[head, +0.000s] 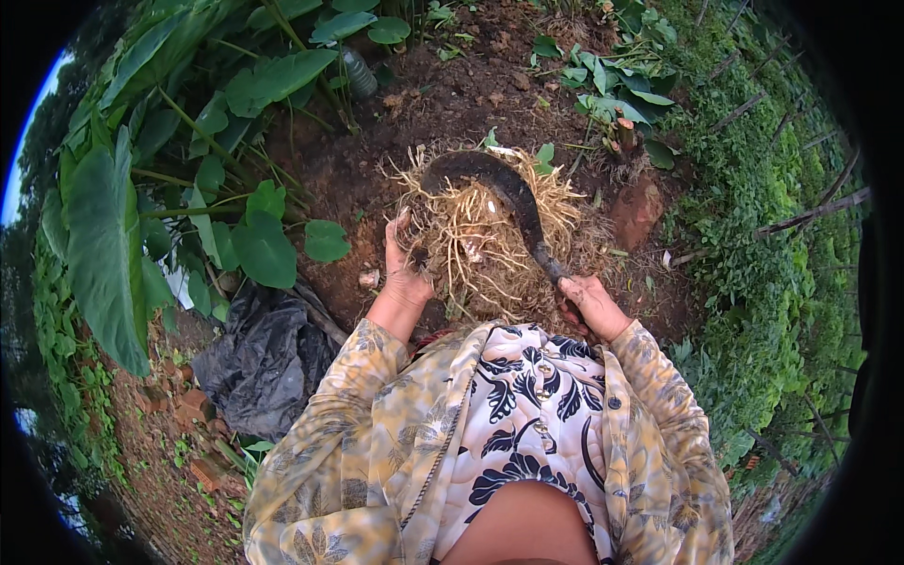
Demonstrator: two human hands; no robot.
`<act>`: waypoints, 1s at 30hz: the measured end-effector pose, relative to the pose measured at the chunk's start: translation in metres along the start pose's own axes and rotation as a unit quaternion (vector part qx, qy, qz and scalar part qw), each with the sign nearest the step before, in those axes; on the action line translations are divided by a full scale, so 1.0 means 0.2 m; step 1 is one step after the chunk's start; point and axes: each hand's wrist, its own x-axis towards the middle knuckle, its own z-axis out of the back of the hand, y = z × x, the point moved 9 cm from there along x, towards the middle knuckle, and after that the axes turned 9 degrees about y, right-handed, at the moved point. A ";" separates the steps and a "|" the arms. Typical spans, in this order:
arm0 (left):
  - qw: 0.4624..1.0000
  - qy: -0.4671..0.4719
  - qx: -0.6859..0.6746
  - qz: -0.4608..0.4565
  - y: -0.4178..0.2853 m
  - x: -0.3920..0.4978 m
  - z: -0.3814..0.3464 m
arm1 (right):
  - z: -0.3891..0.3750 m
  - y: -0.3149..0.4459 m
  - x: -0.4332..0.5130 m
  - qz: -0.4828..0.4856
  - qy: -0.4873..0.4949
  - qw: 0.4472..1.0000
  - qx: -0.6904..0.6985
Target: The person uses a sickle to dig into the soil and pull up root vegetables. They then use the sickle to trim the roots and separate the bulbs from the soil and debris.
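Observation:
A curved, dark sickle (519, 198) lies across a clump of pale roots (466, 236) on the soil before me. My right hand (590, 304) is closed around the sickle's handle end, at the lower right of the clump. At the clump's left edge is my left hand (406, 265), its thumb raised and its other fingers partly hidden among roots and soil. Whether those fingers grip the roots is not clear. The blade arches over the upper side of the clump, its tip end toward the left.
Large-leaved taro-like plants (261, 244) stand at the left, with a black plastic sheet (265, 360) below them. A plastic bottle (359, 74) lies among the stems. Cut leaves (614, 92) and a reddish rock (635, 212) are at the right, beside dense greenery. Brick pieces (205, 474) lie lower left.

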 end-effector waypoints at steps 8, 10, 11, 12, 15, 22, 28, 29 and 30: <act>0.991 0.093 -0.098 0.019 0.02 0.01 -0.07 | 0.00 -0.06 -0.03 0.062 0.020 0.992 0.108; 0.998 0.027 -0.048 0.003 0.01 0.02 -0.01 | 0.02 -0.11 -0.03 0.011 -0.009 0.999 0.051; 0.999 0.007 -0.030 -0.008 0.00 0.01 0.01 | 0.02 -0.08 -0.03 0.044 -0.010 0.995 0.091; 0.999 0.008 -0.038 0.003 0.01 0.01 0.01 | 0.03 -0.06 -0.03 0.075 -0.012 0.988 0.136; 0.997 0.024 -0.066 0.032 0.05 0.01 0.00 | 0.01 0.03 -0.03 0.200 0.042 0.935 0.291; 1.000 -0.021 -0.018 -0.002 0.05 0.00 0.02 | -0.05 -0.16 0.03 -0.022 -0.020 0.995 0.091; 0.996 -0.025 0.075 -0.052 -0.07 0.00 -0.08 | -0.01 -0.04 0.03 -0.017 -0.031 0.995 0.097; 0.992 -0.068 0.092 -0.054 -0.09 -0.03 -0.05 | 0.03 0.00 0.02 0.000 -0.041 0.995 0.094; 0.991 -0.040 0.089 -0.087 -0.14 -0.01 -0.10 | 0.05 0.03 0.00 0.004 -0.048 0.995 0.091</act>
